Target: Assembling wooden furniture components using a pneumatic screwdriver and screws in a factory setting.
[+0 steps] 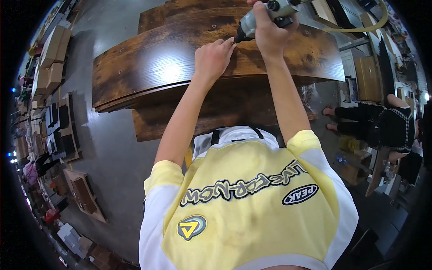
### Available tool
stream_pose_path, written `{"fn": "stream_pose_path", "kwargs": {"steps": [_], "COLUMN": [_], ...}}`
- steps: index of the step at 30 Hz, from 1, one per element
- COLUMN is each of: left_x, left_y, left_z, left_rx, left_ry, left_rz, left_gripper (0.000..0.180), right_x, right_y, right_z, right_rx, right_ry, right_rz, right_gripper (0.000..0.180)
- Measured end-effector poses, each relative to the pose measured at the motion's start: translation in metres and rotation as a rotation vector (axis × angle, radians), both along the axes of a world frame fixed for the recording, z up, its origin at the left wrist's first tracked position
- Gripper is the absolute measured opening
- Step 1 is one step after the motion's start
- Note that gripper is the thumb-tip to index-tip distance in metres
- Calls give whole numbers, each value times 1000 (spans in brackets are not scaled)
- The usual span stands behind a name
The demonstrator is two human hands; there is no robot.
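Note:
My right hand is wrapped round the grip of a grey and black power driver, its black nose pointing down and left at the board. Beside that nose is my left hand, thumb and fingers pinched together at the surface. Whatever small piece sits between those fingertips is too small to make out. Under both hands lies a long, dark brown wood-grain board with a curved look and several small round holes or fittings in its face. It rests on top of more brown boards.
A yellowish hose runs off to the upper right. Cardboard boxes and a wooden pallet with black parts line the left. On the right, another person in dark clothes is near a brown carton. Grey floor shows between.

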State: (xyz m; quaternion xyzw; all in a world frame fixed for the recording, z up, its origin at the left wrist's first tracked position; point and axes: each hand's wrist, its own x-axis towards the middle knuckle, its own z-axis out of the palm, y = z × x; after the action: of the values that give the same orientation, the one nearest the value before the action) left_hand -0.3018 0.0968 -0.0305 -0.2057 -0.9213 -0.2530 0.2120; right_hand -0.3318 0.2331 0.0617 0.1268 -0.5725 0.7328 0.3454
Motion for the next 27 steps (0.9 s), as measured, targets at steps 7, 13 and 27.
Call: {"fn": "stream_pose_path", "kwargs": {"steps": [7, 13, 27], "left_x": [-24, -24, -30], "left_y": [-48, -86, -89], "left_z": [-5, -6, -5], "left_rx": [-16, 120, 280], "left_ry": [-21, -51, -89], "left_rz": [43, 133, 117], "left_gripper": [22, 21, 26], "right_x": [-40, -82, -92], "right_y": [-37, -55, -57], "right_z": [-2, -3, -19], "right_rx": [11, 108, 230], "right_ry": [-35, 13, 128], "right_rz": [105, 93, 46], "right_gripper": [16, 12, 20]}}
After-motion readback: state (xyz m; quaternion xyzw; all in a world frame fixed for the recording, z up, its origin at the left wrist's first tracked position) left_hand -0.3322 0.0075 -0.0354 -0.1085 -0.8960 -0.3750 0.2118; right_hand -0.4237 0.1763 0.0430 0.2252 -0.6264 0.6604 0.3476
